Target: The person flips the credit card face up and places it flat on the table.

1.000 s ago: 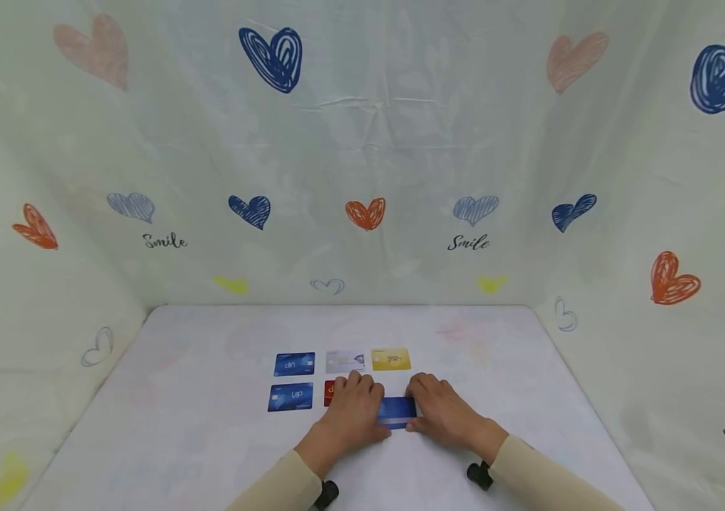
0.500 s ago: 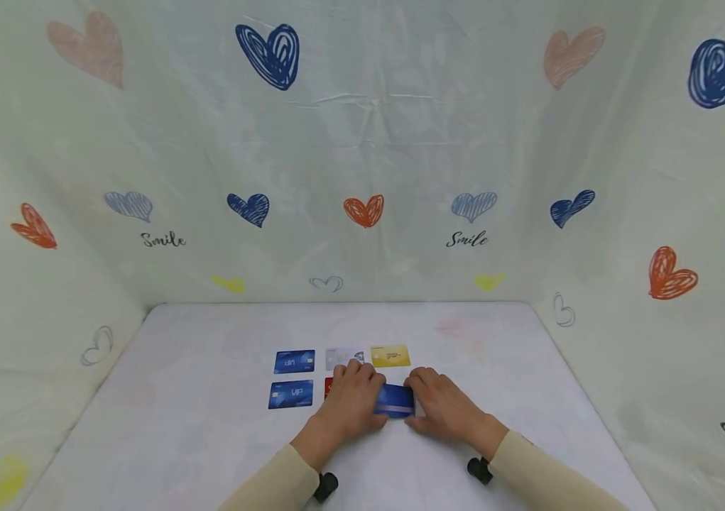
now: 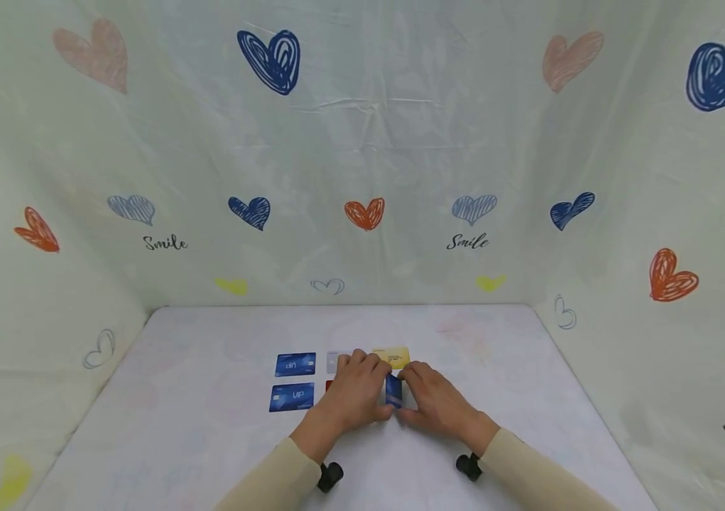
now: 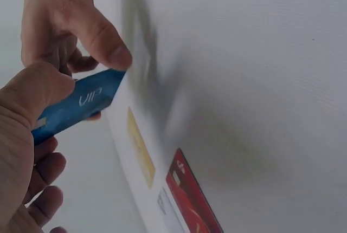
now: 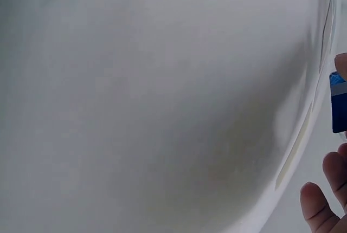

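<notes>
A blue VIP card (image 3: 393,391) is held off the table between my two hands. In the left wrist view, my left hand (image 4: 19,130) pinches one end of the card (image 4: 87,103), thumb on its printed face. My right hand (image 4: 59,16) grips the other end there, thumb tip at the corner. Head view: the left hand (image 3: 357,392) covers most of a red card (image 3: 329,385) and part of a pale silver card (image 3: 333,362) beneath it. The right hand (image 3: 437,401) is just right of the held card. Only some fingertips (image 5: 314,203) and the striped card back (image 5: 339,108) show in the right wrist view.
Two blue VIP cards lie on the white table (image 3: 177,397) at the left, the far card (image 3: 295,365) behind the near card (image 3: 292,397). Behind the hands is a yellow card (image 3: 394,356). A heart-printed curtain (image 3: 311,156) surrounds the table.
Both hands have moved slightly away from me and closer together, raising the blue card. Less of the card shows between them now, and it looks narrower from the head.
</notes>
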### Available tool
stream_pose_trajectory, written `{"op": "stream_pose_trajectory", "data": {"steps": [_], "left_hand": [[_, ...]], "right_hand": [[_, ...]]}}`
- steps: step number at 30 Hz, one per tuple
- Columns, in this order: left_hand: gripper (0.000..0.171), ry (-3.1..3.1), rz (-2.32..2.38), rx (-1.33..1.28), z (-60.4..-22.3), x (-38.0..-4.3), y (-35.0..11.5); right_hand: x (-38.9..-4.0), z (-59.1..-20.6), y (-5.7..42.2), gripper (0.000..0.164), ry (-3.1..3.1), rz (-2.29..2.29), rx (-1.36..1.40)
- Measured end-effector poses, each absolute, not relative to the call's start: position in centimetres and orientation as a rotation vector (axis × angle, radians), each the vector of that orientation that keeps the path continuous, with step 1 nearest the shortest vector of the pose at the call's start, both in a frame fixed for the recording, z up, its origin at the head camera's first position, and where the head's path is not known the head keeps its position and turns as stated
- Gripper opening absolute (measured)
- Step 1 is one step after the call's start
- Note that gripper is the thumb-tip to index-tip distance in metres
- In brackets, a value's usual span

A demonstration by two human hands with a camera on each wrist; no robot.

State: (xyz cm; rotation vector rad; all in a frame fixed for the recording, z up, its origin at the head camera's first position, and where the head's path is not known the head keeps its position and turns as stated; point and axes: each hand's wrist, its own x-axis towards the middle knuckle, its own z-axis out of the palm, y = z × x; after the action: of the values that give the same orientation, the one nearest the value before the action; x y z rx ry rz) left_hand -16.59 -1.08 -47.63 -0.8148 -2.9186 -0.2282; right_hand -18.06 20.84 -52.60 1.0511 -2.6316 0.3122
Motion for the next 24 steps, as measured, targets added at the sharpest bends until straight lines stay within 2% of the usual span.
{"op": "stream_pose_trajectory", "data": {"steps": [7, 13, 24], "left_hand": [[0.072, -2.902, -0.281, -0.831, -47.40, -16.50, -1.07], [0.072, -2.937, -0.328, -0.798, -47.76, -16.65, -1.20], [0.069, -2.921, -0.561, -0.803, -48.17, -16.92, -1.45]], "right_hand": [[-17.86, -52.43, 19.92, 0.051, -2.678, 0.610, 1.053], [-17.50, -52.07, 19.99, 0.054, -2.725, 0.865, 0.983], [-17.27, -51.72, 20.60, 0.057, -2.659, 0.836, 0.976]]}}
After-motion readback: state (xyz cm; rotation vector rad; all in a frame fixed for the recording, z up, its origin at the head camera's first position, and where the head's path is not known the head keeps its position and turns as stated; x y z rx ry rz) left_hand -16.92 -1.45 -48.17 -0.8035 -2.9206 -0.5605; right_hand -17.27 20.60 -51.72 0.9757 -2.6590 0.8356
